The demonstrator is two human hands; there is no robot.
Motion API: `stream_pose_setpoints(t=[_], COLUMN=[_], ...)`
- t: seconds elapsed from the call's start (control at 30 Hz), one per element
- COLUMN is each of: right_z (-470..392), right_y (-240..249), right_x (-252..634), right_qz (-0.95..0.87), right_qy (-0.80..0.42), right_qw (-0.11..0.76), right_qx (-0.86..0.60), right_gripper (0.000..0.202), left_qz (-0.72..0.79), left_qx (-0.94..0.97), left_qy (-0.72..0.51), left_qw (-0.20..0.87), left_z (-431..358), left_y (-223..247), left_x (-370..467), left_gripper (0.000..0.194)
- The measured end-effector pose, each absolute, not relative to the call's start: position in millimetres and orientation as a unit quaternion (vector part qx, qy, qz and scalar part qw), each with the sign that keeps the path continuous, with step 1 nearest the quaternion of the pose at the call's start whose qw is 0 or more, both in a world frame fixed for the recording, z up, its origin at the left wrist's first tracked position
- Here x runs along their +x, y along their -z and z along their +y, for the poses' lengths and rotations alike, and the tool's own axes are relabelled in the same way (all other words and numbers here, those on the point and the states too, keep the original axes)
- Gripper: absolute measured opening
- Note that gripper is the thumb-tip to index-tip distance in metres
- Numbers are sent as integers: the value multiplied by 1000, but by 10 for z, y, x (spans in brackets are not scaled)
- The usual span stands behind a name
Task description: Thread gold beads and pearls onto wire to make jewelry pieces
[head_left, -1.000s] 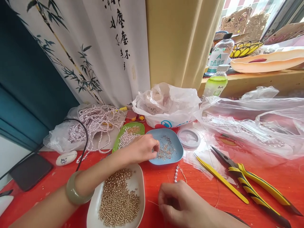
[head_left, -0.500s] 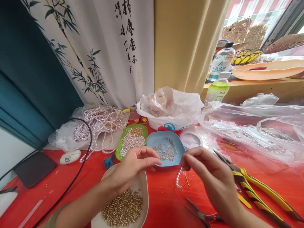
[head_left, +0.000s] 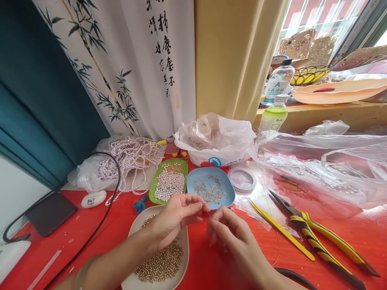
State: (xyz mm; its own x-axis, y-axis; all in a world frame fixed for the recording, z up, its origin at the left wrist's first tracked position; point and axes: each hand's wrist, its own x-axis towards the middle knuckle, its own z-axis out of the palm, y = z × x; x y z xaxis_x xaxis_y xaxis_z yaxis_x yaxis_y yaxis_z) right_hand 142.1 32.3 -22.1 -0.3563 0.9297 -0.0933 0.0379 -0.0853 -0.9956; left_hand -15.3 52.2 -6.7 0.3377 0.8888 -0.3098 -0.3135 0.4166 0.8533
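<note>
My left hand (head_left: 178, 213) hovers over the cream tray of gold beads (head_left: 161, 262), thumb and fingertips pinched together. From its fingertips a thin thread (head_left: 209, 215) runs to my right hand (head_left: 237, 237), whose fingers are closed on the thread. The pearl bead strand is mostly hidden behind the right hand; only a few small beads (head_left: 225, 247) show past its fingers. Just beyond both hands lies a blue tray (head_left: 191, 181) of short metal pins, and left of it a green tray (head_left: 155, 189) of pearl and gold beads.
Yellow tweezers (head_left: 281, 229) and yellow-black pliers (head_left: 326, 237) lie at the right. Behind stand a bag-lined bowl (head_left: 214, 155), a spool (head_left: 242, 180) and plastic packets (head_left: 314, 171). A pile of pearl strings (head_left: 121, 157), a black cable (head_left: 101, 221) and a phone (head_left: 51, 213) are at the left.
My right hand has moved left and down to my left hand, and the hanging pearl strand is now mostly hidden. The tweezers have come into view, while the small pliers no longer show.
</note>
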Motion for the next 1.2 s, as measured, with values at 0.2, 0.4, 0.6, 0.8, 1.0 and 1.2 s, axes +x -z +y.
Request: stream_pose_setpoints(t=[0.2, 0.4, 0.6, 0.8, 1.0, 1.2], right_z=[317, 303, 295, 303, 299, 311], right_y=[253, 227, 240, 233, 234, 217], right_x=[1416, 1414, 1414, 1418, 1407, 1410], right_qz=[-567, -562, -572, -577, -564, -557], right_qy=[-595, -587, -580, -583, -588, -596], right_qw=[372, 386, 388, 384, 387, 382], right_qx=[-432, -436, -431, -425, -431, -435], right_gripper=[19, 21, 19, 17, 17, 17], left_qz=[422, 427, 424, 437, 459, 458], left_qx=[355, 352, 357, 350, 350, 365], left_qy=[-406, -400, -397, -396, -388, -385], left_qw=[728, 730, 732, 728, 718, 713], left_z=[539, 537, 532, 542, 524, 523], left_y=[66, 43, 51, 48, 35, 25], left_x=[-166, -162, -171, -146, -158, -150], left_gripper=[12, 12, 12, 13, 16, 14])
